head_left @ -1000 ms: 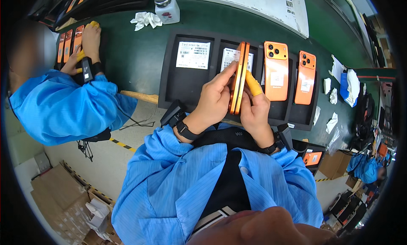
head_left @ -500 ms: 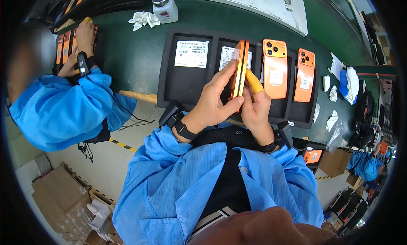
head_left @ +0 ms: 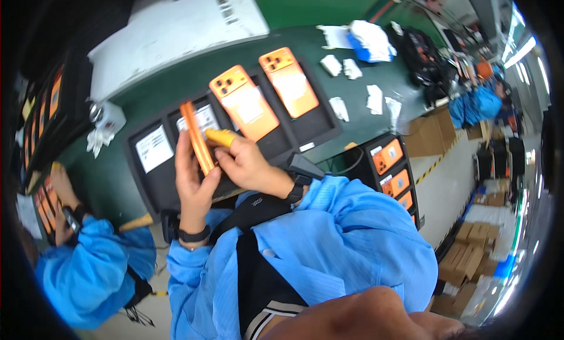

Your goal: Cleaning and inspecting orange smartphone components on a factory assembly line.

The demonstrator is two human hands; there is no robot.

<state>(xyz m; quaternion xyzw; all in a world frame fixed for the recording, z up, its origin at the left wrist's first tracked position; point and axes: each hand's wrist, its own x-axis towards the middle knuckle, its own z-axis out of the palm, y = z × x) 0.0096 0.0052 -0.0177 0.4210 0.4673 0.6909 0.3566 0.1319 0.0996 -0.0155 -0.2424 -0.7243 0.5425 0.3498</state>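
My left hand (head_left: 192, 184) is closed around orange phones (head_left: 198, 141), seen edge-on; two seem to be held together, upright and slightly tilted. Against their right side rest the curled fingers of my right hand (head_left: 247, 165), one of them in a yellow finger cot. Below the phones lies a black compartment tray (head_left: 329, 127). Its leftmost compartment shows a white label sheet (head_left: 154, 148), and another label (head_left: 207, 118) is partly hidden behind the held phones. Farther right, one orange phone (head_left: 254, 111) and a second orange phone (head_left: 295, 90) lie camera side up in the tray.
A co-worker's hand (head_left: 62, 186) is by more orange phones at the left. A dispenser bottle (head_left: 108, 118) stands beside crumpled tissue (head_left: 98, 140). Paper scraps (head_left: 374, 99) litter the right side. Another tray of phones (head_left: 389, 156) sits lower right, near a cardboard box (head_left: 432, 131).
My view has swung to the right, so tray and hands appear farther left and turned. More of the lower-right phone tray shows. The orange phones are still in my hands.
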